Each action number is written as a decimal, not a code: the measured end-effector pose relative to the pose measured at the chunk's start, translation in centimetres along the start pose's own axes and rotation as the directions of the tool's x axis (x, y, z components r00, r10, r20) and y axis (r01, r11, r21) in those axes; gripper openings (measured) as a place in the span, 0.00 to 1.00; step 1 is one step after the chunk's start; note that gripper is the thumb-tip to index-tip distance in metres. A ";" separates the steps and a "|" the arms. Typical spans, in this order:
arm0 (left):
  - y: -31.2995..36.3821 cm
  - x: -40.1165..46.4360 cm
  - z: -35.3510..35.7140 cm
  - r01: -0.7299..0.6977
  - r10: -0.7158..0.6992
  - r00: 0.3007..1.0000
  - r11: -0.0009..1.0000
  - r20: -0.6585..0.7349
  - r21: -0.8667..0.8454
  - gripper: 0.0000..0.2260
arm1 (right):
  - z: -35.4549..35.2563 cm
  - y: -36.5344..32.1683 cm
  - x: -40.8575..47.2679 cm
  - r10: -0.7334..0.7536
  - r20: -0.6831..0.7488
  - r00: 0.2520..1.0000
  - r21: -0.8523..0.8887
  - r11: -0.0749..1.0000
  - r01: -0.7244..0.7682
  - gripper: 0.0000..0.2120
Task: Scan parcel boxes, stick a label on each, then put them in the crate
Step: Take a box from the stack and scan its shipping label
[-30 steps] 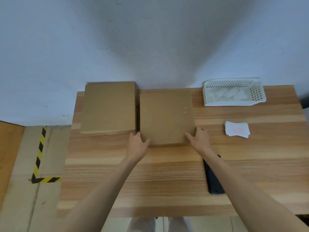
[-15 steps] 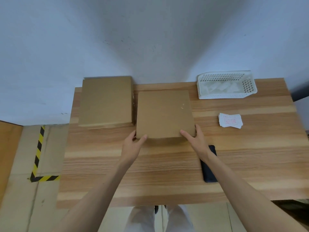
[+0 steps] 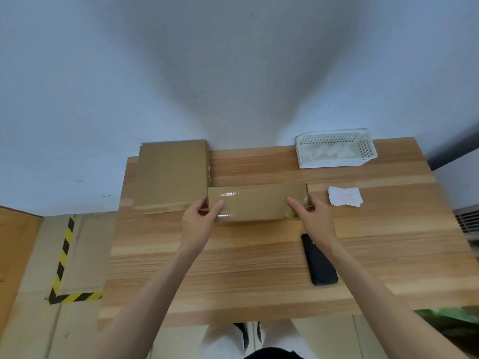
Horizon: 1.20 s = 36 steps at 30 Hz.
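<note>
Here, a taped cardboard parcel box (image 3: 255, 203) is held tipped up on its edge at the middle of the wooden table (image 3: 259, 268). Its left end is gripped by the left hand (image 3: 199, 221), its right end by the right hand (image 3: 312, 217). Just beside it at the left, a second box (image 3: 171, 174) is seen lying flat. To the right, a stack of labels (image 3: 344, 200) is seen, a white crate (image 3: 335, 149) behind it, and a black phone (image 3: 319, 260) near the right wrist.

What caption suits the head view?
Both hands, left hand and right hand, tilt a parcel box up on the table.
</note>
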<state>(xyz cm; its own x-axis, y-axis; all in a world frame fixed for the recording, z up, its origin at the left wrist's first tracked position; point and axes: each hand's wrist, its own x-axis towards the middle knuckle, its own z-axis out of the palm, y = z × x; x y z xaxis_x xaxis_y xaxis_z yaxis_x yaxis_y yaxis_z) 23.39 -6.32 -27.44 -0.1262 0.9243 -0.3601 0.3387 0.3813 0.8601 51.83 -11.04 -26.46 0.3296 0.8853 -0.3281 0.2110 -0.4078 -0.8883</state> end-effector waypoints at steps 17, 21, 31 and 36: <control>4.7 6.4 1.7 0.181 -0.156 0.976 0.968 0.149 -0.173 0.33 | 0.6 -3.2 6.6 0.123 -0.006 0.992 0.093 0.988 -0.122 0.37; 4.6 6.1 1.2 0.121 -0.103 0.967 0.991 0.231 -0.065 0.40 | -0.6 -2.3 6.2 0.070 0.155 0.985 0.138 0.986 -0.092 0.30; 3.5 6.4 1.3 -0.074 0.063 0.974 0.996 0.216 0.046 0.22 | -1.7 -1.6 6.8 0.009 0.090 0.996 -0.030 1.000 -0.007 0.22; 1.9 5.5 1.7 0.019 -0.026 0.995 0.998 0.095 0.065 0.26 | -1.0 -0.7 5.3 0.048 0.050 0.998 -0.122 0.992 -0.041 0.17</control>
<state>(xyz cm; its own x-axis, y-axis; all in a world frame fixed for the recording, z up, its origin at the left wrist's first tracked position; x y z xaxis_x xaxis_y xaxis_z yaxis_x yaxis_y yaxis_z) 24.98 -0.50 -28.38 -0.0458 0.9089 -0.4145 0.3965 0.3974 0.8275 54.33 -6.30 -27.24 0.2927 0.8748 -0.3860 0.3076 -0.4684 -0.8282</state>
